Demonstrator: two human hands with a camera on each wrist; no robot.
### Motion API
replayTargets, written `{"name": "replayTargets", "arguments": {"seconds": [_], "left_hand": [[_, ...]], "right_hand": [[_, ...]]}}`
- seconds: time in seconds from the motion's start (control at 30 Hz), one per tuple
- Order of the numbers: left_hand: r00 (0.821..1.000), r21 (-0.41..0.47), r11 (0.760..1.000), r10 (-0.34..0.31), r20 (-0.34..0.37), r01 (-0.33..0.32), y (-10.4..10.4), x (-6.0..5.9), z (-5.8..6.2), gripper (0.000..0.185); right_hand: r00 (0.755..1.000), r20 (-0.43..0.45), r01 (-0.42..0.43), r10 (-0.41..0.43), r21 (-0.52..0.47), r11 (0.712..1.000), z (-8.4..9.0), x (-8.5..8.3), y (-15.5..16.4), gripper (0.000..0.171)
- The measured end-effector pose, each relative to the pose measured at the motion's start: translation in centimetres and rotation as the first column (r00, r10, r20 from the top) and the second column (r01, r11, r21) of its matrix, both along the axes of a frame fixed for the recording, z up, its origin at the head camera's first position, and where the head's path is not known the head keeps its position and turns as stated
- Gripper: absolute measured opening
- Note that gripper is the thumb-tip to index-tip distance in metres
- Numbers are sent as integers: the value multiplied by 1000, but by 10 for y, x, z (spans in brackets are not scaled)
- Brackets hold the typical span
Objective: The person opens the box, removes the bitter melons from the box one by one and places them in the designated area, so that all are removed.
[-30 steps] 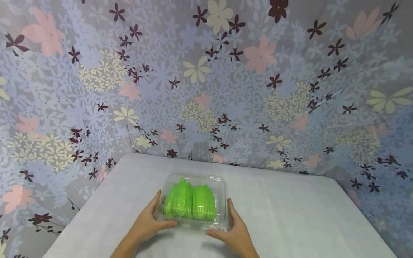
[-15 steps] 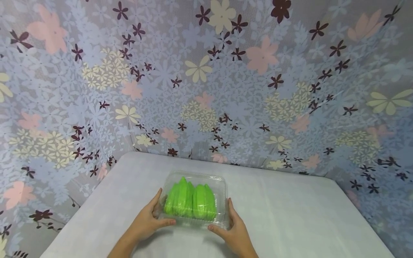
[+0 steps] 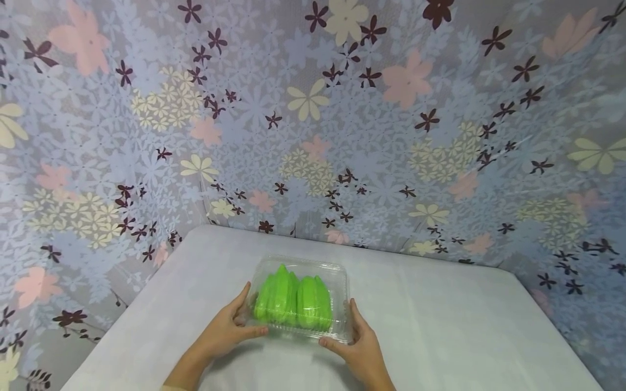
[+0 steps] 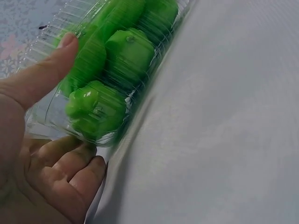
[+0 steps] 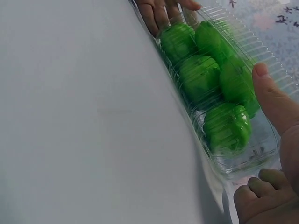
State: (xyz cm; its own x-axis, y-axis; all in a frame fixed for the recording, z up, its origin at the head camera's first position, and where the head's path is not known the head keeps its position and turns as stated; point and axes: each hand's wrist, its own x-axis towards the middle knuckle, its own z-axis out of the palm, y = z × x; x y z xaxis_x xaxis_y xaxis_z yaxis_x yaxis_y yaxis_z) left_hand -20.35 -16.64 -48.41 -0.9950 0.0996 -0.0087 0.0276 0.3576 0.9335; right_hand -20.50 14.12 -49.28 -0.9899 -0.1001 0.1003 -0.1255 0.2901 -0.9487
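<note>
A clear plastic clamshell box [image 3: 340, 290] is held between both hands at the front middle of the white surface. Inside lie several bright green, ribbed, elongated pieces [image 3: 280, 301], tapered at the far end; their exact kind is unclear. My left hand [image 3: 226, 328] grips the box's left end, thumb along the near side, and my right hand [image 3: 361, 347] grips the right end likewise. In the left wrist view, curled fingers [image 4: 77, 170] are at the box's lower corner. The lid looks closed. Whether the base touches the surface I cannot tell.
A white cloth-like surface [image 3: 455, 326] spreads around the box, with rounded far corners. Behind it and at both sides hangs a floral-patterned sheet or wallpaper [image 3: 371, 163].
The head view has shifted slightly, so everything sits a little higher and further right. Both hands keep their hold on the clamshell box, which has barely moved.
</note>
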Motion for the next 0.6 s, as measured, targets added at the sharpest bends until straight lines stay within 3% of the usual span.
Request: {"name": "replayTargets", "arguments": {"seconds": [0.37,0.6], "left_hand": [[999,78,996,35,25,-37,3,3,3,103],[997,114,991,74,16,-75,9,3,4,81]], "right_hand": [[1000,7,24,-24,-57,998,0,0,-3,112],[999,26,46,-44,-67,997,-1,-1,-5,111]]}}
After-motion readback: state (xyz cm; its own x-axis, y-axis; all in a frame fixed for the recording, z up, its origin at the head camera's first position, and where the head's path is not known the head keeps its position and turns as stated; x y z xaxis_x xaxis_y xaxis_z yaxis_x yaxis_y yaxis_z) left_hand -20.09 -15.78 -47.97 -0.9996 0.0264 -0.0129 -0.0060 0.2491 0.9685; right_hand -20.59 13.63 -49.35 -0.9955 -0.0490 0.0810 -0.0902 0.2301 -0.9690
